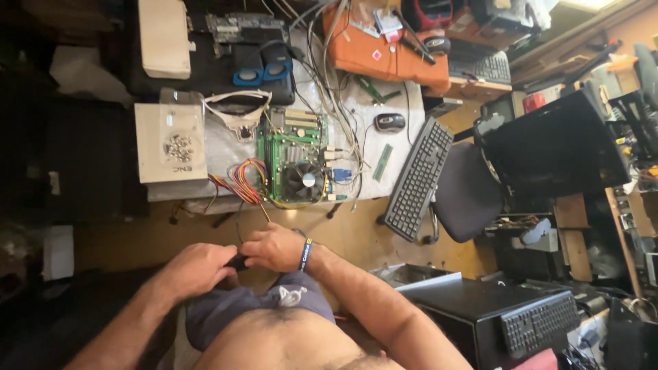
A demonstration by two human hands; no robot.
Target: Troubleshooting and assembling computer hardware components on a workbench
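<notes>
only the head view is on hand, and it looks straight down over the person's lap. both hands meet there: the left hand [199, 268] and the right hand [277, 248] close from either side on a small dark object [238, 261] pinched between them. its long axis seems to run across from one hand to the other, though most of it is covered and what it is cannot be told. the left hand's fingers curl around its near end; the right hand's fingertips press on the other end, wrist marked by a blue wristband [306, 254]. neither hand is nearer than the other; both touch it.

just beyond the hands, a thin wire [264, 214] leads away toward a bundle of coloured cables [241, 181], and these run up to a green motherboard [296, 156] with a round cooling fan [304, 180]. so the board lies straight ahead of the grip, the cable in line between.

the board sits on a pale workbench [226, 147]. to the left of the grip's line lies a white box [170, 144] with small metal screws [178, 147] on top. to the right, well apart, a black keyboard [418, 179] leans at a slant, a mouse [390, 122] beyond it, and a dark chair [467, 192]. farther right stand a black monitor [555, 145] and a second keyboard [540, 322] on a dark case. the floor [356, 236] under the hands is tan.
</notes>
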